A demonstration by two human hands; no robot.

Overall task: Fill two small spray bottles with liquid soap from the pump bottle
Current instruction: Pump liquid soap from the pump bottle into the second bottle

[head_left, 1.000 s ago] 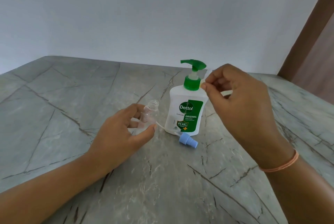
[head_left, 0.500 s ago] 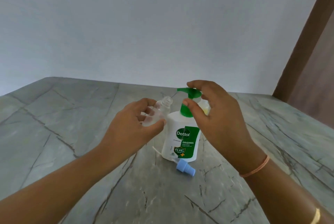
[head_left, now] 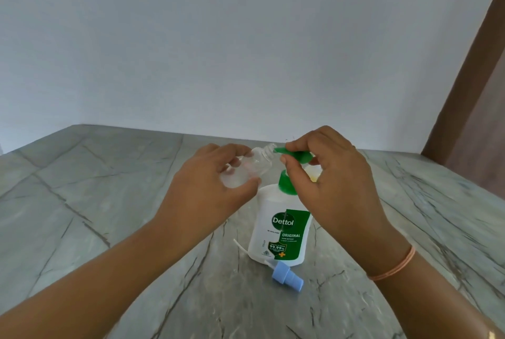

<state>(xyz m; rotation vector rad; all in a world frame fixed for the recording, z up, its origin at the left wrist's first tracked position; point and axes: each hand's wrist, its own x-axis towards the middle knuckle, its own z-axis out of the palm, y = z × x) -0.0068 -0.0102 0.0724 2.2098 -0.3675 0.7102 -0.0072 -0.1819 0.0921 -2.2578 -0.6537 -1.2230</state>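
The left hand (head_left: 207,185) grips the clear spray bottle (head_left: 247,167), tilted with its open mouth touching the tip of the green spout (head_left: 292,154). The right hand (head_left: 328,174) wraps the pump head, fingers over it and thumb below, poised to press. The pump bottle (head_left: 281,229) stands on the table (head_left: 82,202).

The risk, as I judge it, is soap missing the narrow mouth: pressing sinks the spout, so the bottle must follow or the soap runs down the outside. A hard press could also rock the pump bottle, since neither hand holds its body.

The spray bottle looks empty. How much soap the pump bottle holds I cannot tell. The blue sprayer cap (head_left: 287,278) lies in front of it. A second bottle with something yellowish (head_left: 311,173) shows behind the right hand.
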